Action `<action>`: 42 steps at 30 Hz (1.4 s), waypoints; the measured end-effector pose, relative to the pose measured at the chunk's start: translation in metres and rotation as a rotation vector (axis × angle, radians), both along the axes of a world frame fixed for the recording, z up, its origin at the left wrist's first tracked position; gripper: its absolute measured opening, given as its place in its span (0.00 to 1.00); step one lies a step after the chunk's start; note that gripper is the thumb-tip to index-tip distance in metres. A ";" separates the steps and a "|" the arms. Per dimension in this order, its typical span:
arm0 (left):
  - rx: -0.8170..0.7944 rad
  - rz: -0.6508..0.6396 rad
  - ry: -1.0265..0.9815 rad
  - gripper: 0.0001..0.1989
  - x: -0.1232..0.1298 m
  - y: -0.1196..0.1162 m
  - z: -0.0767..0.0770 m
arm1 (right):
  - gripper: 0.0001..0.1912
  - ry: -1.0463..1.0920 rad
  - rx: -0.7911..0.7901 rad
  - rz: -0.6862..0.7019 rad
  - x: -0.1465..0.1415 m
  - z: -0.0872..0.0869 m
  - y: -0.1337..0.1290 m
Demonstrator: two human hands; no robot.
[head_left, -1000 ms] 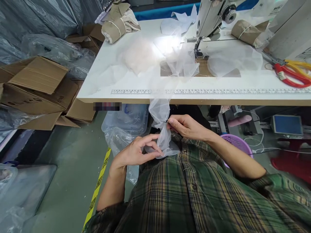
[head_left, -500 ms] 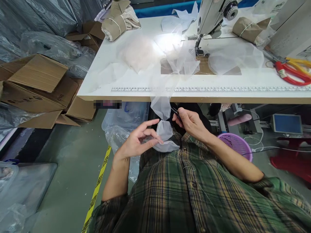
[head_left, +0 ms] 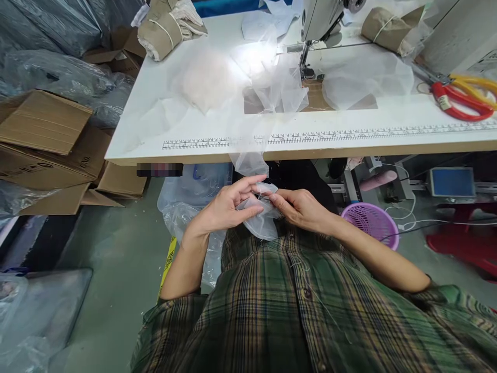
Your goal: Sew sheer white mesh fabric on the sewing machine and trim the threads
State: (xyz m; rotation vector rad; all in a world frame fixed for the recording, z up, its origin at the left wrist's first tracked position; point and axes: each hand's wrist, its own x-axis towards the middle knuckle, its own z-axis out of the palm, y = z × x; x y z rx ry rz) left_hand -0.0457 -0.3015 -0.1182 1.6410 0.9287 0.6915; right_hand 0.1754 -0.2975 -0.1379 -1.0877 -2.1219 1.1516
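Note:
Below the table's front edge, my left hand point(head_left: 225, 207) pinches a strip of sheer white fabric point(head_left: 261, 224), its thumb and fingers closed on the cloth. My right hand point(head_left: 305, 208) meets it from the other side, thumb and index finger closed on the same fabric. The strip hangs over the table edge and runs up to more sheer fabric point(head_left: 283, 88) left of the sewing machine's needle area point(head_left: 306, 70). The dark slim tool seen earlier in my right hand is out of sight; the palm is hidden.
On the white table point(head_left: 186, 129) are red-handled scissors point(head_left: 462, 103), a banded brown bundle point(head_left: 388, 31) and another bundle point(head_left: 163, 33). Cardboard boxes point(head_left: 42, 124) stand at left. Under the table are a purple basket point(head_left: 373, 220) and a clear plastic bin point(head_left: 198, 189).
My right hand has moved left to the fabric, and its dark tool has gone from view. My left hand has risen slightly and closed on the cloth. The view has shifted a little.

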 end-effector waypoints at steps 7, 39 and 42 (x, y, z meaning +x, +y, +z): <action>-0.006 0.035 0.014 0.30 0.002 0.000 -0.006 | 0.25 -0.031 0.003 -0.078 -0.004 -0.008 0.000; -0.386 0.940 0.189 0.18 -0.121 0.099 -0.155 | 0.16 0.397 -0.345 -0.385 0.041 -0.057 0.011; -0.328 0.988 0.275 0.19 -0.134 0.111 -0.163 | 0.16 0.438 -0.392 -0.466 0.039 -0.062 0.008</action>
